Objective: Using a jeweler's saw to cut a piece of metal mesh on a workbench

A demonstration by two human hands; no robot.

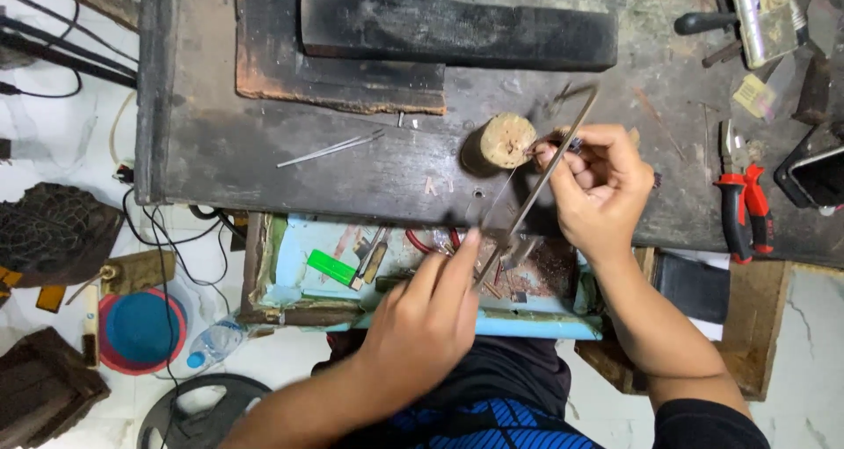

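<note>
— Gripping what, exactly?
— Left hand is closed on the lower end of a thin saw frame that slants up across the bench. Right hand pinches something tiny against a round wooden peg; it is too small and blurred to name, perhaps a bit of wire.
— Where does the peg sit?
— On the dark workbench, just left of the right fingers.
— Anything else close by?
— Tweezers lie to the left, red-handled pliers to the right, and an open drawer sits under the bench edge.
</note>
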